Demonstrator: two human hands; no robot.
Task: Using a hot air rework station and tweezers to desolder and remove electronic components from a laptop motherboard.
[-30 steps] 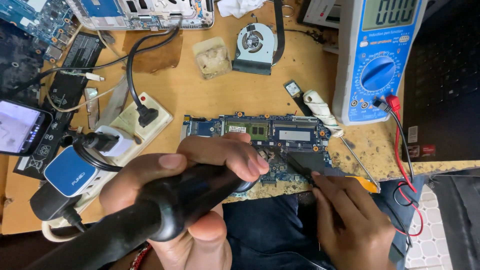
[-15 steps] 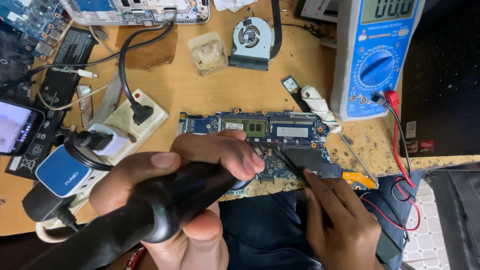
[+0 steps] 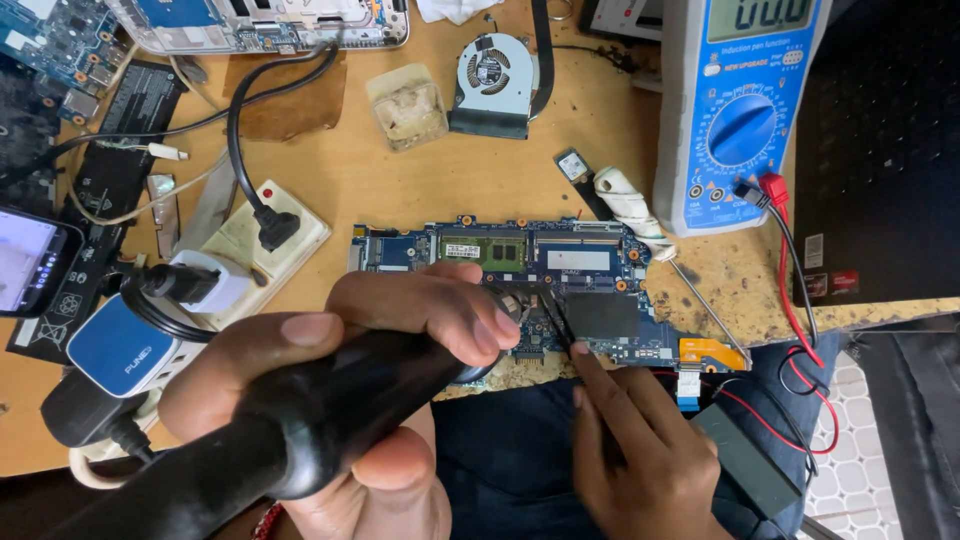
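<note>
Tweezers (image 3: 556, 318) nearer one motherboard (image 3: 560, 270).

Left hand (image 3: 370, 390) sits low in view, fingers curled tight in a full grip, thumb extended on top, knuckles toward the camera. Right hand (image 3: 640, 455) lies beside it, palm down, fingers pinched together and pointing up and forward.
</note>
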